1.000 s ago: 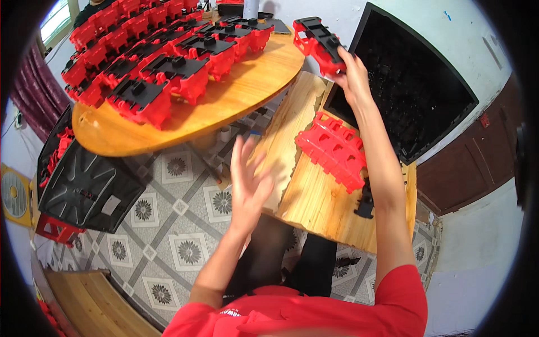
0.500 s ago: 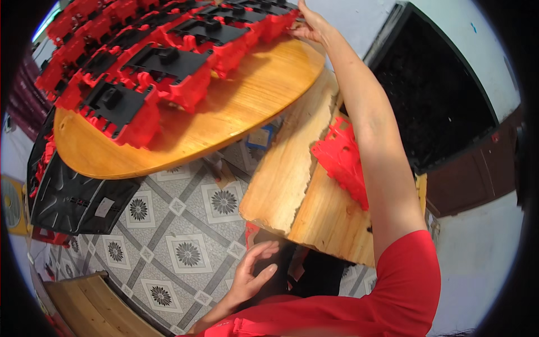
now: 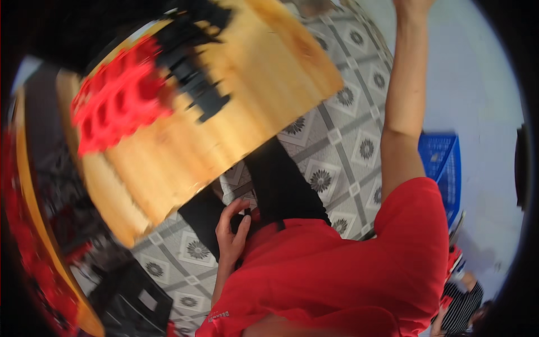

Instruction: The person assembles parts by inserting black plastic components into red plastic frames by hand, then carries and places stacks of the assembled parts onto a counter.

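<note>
The left hand (image 3: 233,230) is near the person's lap, with its fingers loosely curled and the thumb and forefinger standing apart. A small dark patch shows between them, and whether it is an object or the clothing behind cannot be told. The right hand (image 3: 414,4) is at the far edge of the view on the right, at the end of an outstretched bare forearm; its fingers are cut off, so whether they grip anything cannot be told.

On the far left of the pale wooden plank worktop (image 3: 269,95) lies a red plastic part with a row of openings (image 3: 123,106), slightly blurred. Just to its right lie black plastic pieces with notched edges (image 3: 193,76), their dark shapes running together toward the far side. Neither hand is touching these things; the left hand is the nearer side of the worktop's near edge.

Along the left rim curves the orange-brown edge of a second wooden worktop (image 3: 45,224), with blurred red plastic parts (image 3: 31,258) beyond it. A black plastic bin (image 3: 132,300) is at the near left, on the grey-and-white patterned tile floor (image 3: 320,180). To the right is a blue plastic basket (image 3: 441,163), and at the near right a person in a striped top (image 3: 463,303).
</note>
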Available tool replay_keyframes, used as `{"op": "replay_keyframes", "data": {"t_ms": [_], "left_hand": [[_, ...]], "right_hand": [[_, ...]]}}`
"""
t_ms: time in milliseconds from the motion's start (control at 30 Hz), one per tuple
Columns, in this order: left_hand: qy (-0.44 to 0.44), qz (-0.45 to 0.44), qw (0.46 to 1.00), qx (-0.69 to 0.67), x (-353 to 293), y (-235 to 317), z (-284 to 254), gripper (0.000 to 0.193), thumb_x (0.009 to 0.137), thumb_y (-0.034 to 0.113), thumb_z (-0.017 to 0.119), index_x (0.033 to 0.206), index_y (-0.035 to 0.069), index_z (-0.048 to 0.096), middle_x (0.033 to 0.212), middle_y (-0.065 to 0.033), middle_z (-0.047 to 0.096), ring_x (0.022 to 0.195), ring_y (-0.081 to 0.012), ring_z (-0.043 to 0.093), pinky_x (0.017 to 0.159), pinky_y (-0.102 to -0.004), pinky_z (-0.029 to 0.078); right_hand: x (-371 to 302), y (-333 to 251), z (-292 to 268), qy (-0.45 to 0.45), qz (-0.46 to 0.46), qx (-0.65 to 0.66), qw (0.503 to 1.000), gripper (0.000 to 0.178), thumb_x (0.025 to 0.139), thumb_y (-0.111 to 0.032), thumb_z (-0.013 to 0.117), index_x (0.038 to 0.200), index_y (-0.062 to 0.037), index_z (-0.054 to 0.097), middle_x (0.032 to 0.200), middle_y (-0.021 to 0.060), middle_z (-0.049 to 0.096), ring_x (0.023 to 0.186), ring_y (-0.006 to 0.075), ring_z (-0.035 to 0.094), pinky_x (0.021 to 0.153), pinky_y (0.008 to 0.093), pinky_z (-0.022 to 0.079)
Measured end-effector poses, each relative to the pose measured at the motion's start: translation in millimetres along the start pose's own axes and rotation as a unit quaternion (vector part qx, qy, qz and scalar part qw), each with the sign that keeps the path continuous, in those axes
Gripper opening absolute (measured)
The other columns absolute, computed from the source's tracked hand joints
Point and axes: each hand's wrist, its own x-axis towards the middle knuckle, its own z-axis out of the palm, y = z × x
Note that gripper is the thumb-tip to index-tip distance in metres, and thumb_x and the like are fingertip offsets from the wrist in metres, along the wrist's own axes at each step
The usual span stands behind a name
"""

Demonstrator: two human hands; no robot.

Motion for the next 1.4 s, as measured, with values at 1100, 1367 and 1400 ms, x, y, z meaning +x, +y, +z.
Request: {"op": "replay_keyframes", "data": {"t_ms": [1100, 1367, 1400], "left_hand": [[-0.042, 0.272, 0.899, 0.339, 115.3, 95.9, 76.0, 0.040, 0.076, -0.004, 0.073, 0.114, 0.001, 0.062, 0.104, -0.0125, 0.068, 0.091, -0.0305, 0.064, 0.079, -0.0393, 0.051], [0.210, 0.302, 0.830, 0.419, 129.9, 112.8, 14.4, 0.037, 0.078, -0.001, 0.070, 0.115, 0.002, 0.063, 0.117, -0.0156, 0.061, 0.109, -0.0324, 0.058, 0.092, -0.0402, 0.046], [0.239, 0.320, 0.810, 0.430, 131.1, 112.5, 7.4, 0.040, 0.079, -0.001, 0.071, 0.118, 0.003, 0.063, 0.118, -0.0151, 0.061, 0.107, -0.0318, 0.059, 0.092, -0.0396, 0.047]], "right_hand": [[-180.3, 73.3, -143.8, 0.031, 0.186, -0.104, 0.976, 0.069, 0.083, -0.004, 0.061, 0.147, -0.0045, 0.036, 0.129, 0.0133, 0.056, 0.107, 0.0197, 0.057, 0.087, 0.0345, 0.050], [-175.0, 23.3, 11.1, -0.370, -0.051, -0.304, 0.876, 0.060, 0.080, -0.027, 0.076, 0.133, -0.0087, 0.055, 0.124, 0.0161, 0.057, 0.101, 0.0320, 0.059, 0.086, 0.0410, 0.048], [-173.2, 19.1, 21.5, -0.363, -0.125, -0.363, 0.849, 0.053, 0.080, -0.027, 0.076, 0.127, -0.0070, 0.060, 0.121, 0.0149, 0.059, 0.100, 0.0316, 0.060, 0.087, 0.0415, 0.047]]}}
